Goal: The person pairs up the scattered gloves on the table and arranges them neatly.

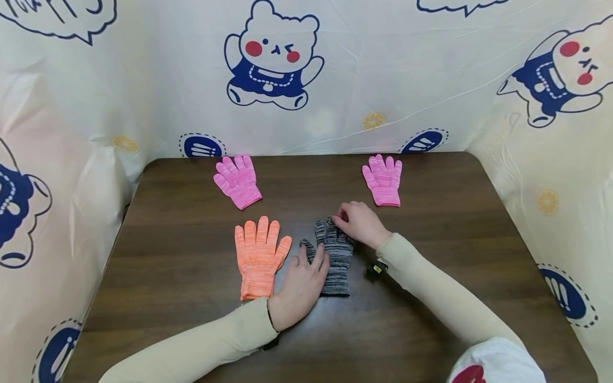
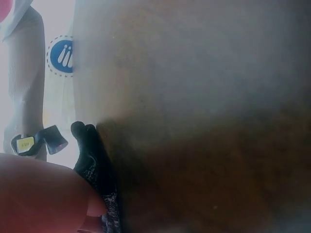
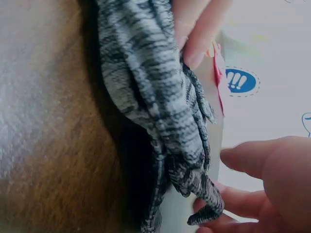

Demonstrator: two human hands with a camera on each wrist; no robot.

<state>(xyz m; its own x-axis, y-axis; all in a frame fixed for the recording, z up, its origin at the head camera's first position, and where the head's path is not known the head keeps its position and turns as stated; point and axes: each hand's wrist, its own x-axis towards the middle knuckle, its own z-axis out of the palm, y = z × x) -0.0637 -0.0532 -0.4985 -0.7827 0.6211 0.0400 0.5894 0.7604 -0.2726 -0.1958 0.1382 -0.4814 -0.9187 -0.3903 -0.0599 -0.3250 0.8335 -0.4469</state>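
A grey-and-black striped knitted glove (image 1: 339,266) lies on the table with its fingers pointing away from me. My left hand (image 1: 301,287) rests on its thumb side, fingers nearly straight. At the glove's finger ends is my right hand (image 1: 361,223), fingers bent. In the right wrist view, a bent finger (image 3: 209,199) of the glove touches the right hand's fingers (image 3: 245,201), while the thumb (image 3: 243,156) stands apart from them. The left wrist view shows the glove's dark edge (image 2: 92,160) beside the left hand (image 2: 43,199). An orange glove (image 1: 260,255) lies flat just left of it.
Two pink gloves lie near the table's far edge, one on the left (image 1: 238,181) and one on the right (image 1: 383,181). The brown wooden table (image 1: 182,255) is backed by a white curtain (image 1: 364,64) printed with cartoon bears. Each wrist wears a small camera.
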